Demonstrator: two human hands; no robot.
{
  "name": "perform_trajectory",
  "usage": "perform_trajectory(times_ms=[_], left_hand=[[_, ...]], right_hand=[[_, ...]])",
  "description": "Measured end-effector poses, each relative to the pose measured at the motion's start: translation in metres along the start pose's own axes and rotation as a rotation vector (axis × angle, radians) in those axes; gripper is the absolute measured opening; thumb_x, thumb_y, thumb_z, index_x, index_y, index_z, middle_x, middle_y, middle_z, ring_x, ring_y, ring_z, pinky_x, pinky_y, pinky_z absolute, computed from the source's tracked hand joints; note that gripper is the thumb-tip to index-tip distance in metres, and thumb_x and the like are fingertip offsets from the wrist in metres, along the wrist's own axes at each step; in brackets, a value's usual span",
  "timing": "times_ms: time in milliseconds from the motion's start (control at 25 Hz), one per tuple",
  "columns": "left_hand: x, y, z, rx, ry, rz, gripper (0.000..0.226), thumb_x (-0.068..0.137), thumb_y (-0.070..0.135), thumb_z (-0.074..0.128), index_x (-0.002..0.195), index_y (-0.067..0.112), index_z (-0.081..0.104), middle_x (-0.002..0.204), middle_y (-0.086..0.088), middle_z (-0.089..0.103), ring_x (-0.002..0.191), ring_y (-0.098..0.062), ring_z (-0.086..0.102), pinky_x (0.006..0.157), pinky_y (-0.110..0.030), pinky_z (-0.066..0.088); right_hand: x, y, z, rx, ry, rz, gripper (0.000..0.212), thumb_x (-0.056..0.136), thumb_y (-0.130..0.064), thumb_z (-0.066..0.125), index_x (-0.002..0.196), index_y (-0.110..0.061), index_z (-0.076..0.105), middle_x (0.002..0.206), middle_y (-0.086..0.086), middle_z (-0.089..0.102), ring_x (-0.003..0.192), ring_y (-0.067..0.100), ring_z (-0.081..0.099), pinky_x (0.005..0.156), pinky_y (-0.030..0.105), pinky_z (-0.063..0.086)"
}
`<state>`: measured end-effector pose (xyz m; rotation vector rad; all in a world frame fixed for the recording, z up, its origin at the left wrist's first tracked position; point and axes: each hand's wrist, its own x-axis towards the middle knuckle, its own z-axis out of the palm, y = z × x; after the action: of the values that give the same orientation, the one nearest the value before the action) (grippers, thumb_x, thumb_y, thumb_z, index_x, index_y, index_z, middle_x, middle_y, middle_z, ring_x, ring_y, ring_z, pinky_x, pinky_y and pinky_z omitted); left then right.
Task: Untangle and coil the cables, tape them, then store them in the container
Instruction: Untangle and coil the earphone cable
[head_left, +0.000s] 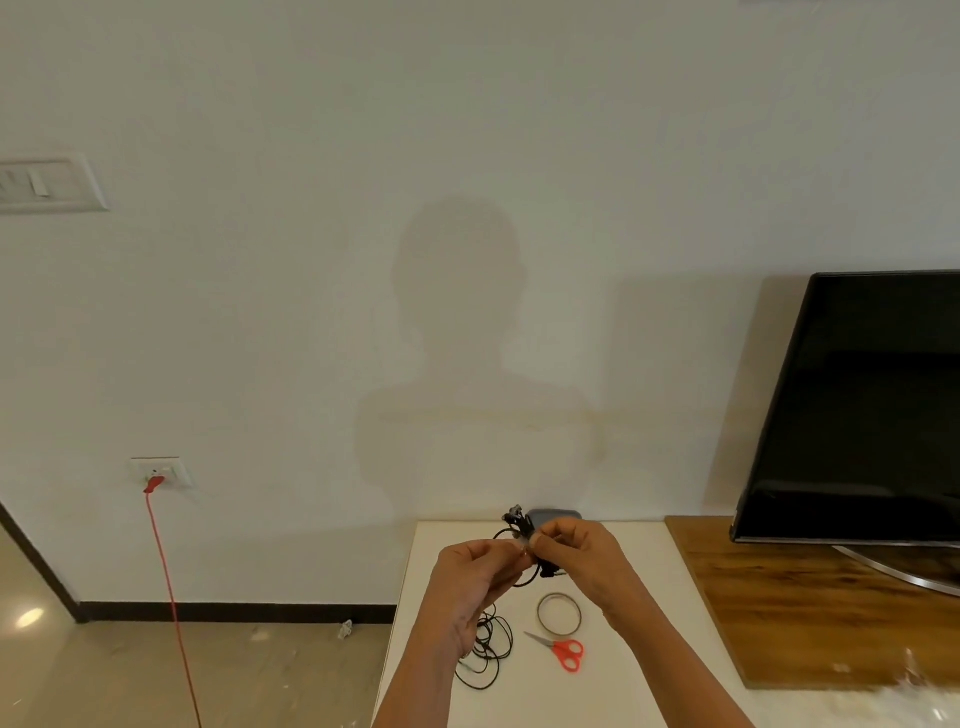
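Cable coil held mid-air over white table, left hand and right hand both pinching it; loose cable, tape roll, scissors on tabletop.

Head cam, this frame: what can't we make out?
Head view only.
1. Grey container: mostly hidden behind right hand and coiled cable; contents unseen.
2. Whether the coil is taped: too small, under fingertips of left hand.
3. Loose cable: partly behind left forearm.
4. TV: cut by right edge.

Container mostly behind right hand
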<state>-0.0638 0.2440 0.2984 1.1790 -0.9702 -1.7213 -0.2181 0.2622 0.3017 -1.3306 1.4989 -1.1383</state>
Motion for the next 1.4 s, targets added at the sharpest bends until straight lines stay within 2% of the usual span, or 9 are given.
perform_trajectory(times_ms=[200, 400, 600, 840, 1080, 1200, 1280, 1320, 1400], left_hand=[[0.000, -0.010, 0.006, 0.003, 0.059, 0.040, 0.011, 0.080, 0.010, 0.072, 0.079, 0.000, 0.074, 0.086, -0.022, 0.073, 0.085, -0.021, 0.072, 0.078, -0.028, 0.058], [-0.001, -0.014, 0.012, -0.134, 0.071, 0.006, 0.014, 0.085, 0.005, 0.066, 0.075, -0.002, 0.073, 0.085, -0.020, 0.074, 0.080, -0.022, 0.071, 0.084, -0.033, 0.056], [-0.002, -0.019, 0.012, -0.207, 0.105, -0.077, 0.013, 0.084, 0.002, 0.065, 0.078, -0.009, 0.069, 0.081, -0.024, 0.071, 0.072, -0.024, 0.069, 0.087, -0.041, 0.056], [-0.004, -0.013, 0.009, -0.183, 0.050, -0.171, 0.040, 0.093, 0.028, 0.057, 0.089, -0.009, 0.070, 0.089, -0.025, 0.072, 0.081, -0.031, 0.070, 0.087, -0.044, 0.056], [-0.005, 0.000, 0.004, -0.134, -0.050, -0.299, 0.044, 0.098, 0.029, 0.049, 0.101, -0.012, 0.064, 0.095, -0.028, 0.071, 0.085, -0.035, 0.071, 0.072, -0.043, 0.060], [-0.001, -0.005, 0.003, 0.028, 0.064, -0.048, 0.022, 0.094, 0.018, 0.056, 0.099, 0.001, 0.069, 0.093, -0.016, 0.075, 0.085, -0.026, 0.073, 0.074, -0.038, 0.060], [0.004, -0.012, -0.006, 0.470, 0.113, 0.327, 0.013, 0.089, 0.021, 0.063, 0.099, 0.024, 0.071, 0.102, 0.008, 0.073, 0.101, -0.008, 0.067, 0.088, -0.025, 0.054], [0.004, -0.015, -0.009, 0.712, 0.053, 0.483, 0.017, 0.089, 0.028, 0.065, 0.104, 0.035, 0.067, 0.111, 0.021, 0.066, 0.113, 0.004, 0.056, 0.094, -0.016, 0.045], [0.006, -0.024, -0.012, 0.979, -0.116, 0.567, 0.031, 0.087, 0.042, 0.063, 0.118, 0.044, 0.058, 0.123, 0.036, 0.046, 0.127, 0.016, 0.029, 0.099, -0.010, 0.026]], right_hand=[[-0.005, 0.003, 0.008, -0.289, 0.204, -0.175, 0.008, 0.082, -0.020, 0.068, 0.075, -0.020, 0.069, 0.065, -0.007, 0.069, 0.067, 0.001, 0.063, 0.058, 0.011, 0.046], [0.000, 0.019, 0.017, -0.776, 0.393, -0.575, 0.018, 0.076, -0.019, 0.062, 0.058, -0.022, 0.060, 0.048, -0.011, 0.055, 0.051, 0.011, 0.051, 0.062, 0.023, 0.037], [0.003, 0.035, 0.013, -1.009, 0.332, -0.734, 0.028, 0.078, -0.024, 0.044, 0.057, -0.029, 0.062, 0.048, -0.014, 0.053, 0.052, 0.008, 0.049, 0.065, 0.019, 0.034], [0.008, 0.049, 0.010, -0.859, 0.185, -0.574, 0.012, 0.070, -0.020, 0.064, 0.065, -0.030, 0.068, 0.056, -0.017, 0.062, 0.057, 0.007, 0.055, 0.066, 0.015, 0.031], [0.013, 0.054, 0.004, -0.836, 0.044, -0.422, 0.016, 0.088, -0.024, 0.055, 0.083, -0.024, 0.071, 0.078, -0.007, 0.069, 0.079, 0.010, 0.054, 0.078, 0.020, 0.026], [0.011, 0.048, 0.002, -0.760, 0.011, -0.302, 0.014, 0.088, -0.026, 0.058, 0.084, -0.024, 0.071, 0.082, -0.006, 0.070, 0.079, 0.008, 0.056, 0.080, 0.017, 0.035], [0.008, 0.045, -0.004, -0.586, -0.017, -0.171, 0.012, 0.085, -0.025, 0.062, 0.077, -0.031, 0.069, 0.079, -0.008, 0.071, 0.076, 0.008, 0.060, 0.071, 0.014, 0.043], [0.007, 0.042, -0.007, -0.509, -0.034, -0.128, 0.017, 0.083, -0.023, 0.064, 0.072, -0.035, 0.067, 0.076, -0.009, 0.070, 0.073, 0.005, 0.061, 0.066, 0.013, 0.045], [0.005, 0.033, -0.011, -0.407, -0.079, -0.079, 0.025, 0.082, -0.019, 0.066, 0.067, -0.039, 0.067, 0.069, -0.012, 0.068, 0.069, 0.002, 0.061, 0.063, 0.012, 0.046]])
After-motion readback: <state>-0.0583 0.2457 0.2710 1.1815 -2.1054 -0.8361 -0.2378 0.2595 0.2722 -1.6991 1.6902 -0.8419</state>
